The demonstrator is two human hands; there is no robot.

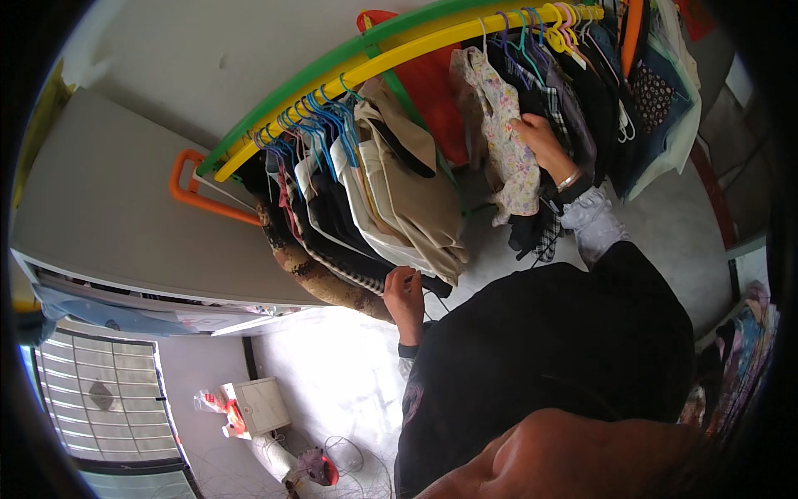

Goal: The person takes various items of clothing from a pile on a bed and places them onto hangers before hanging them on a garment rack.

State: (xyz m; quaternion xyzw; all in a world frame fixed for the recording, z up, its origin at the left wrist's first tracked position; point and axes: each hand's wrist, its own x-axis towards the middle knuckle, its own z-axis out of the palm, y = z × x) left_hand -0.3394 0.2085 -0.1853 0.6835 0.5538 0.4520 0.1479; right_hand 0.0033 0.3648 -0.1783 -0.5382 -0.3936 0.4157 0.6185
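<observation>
My right hand (543, 142), with a bracelet at the wrist, grips the edge of a floral garment (504, 118) on a white hanger. That hanger hooks over a yellow rail (386, 60). Lower and to the left, my left hand (405, 299) is raised with curled fingers beside the hems of hanging clothes; whether it pinches cloth is unclear. Nearest to it are a black garment (340, 215) and a camouflage-patterned garment (299, 265). A beige garment (411, 199) hangs just above, on the same rail. Blue hangers (312, 118) crowd the rail's left part.
Dark clothes (586, 93) hang close together right of the floral garment. An orange rack end (181, 187) juts out at left, beside a grey cabinet (124, 187). A small white cabinet (262, 405) and a loose cable (352, 452) lie lower left. More clothes (735, 355) are at far right.
</observation>
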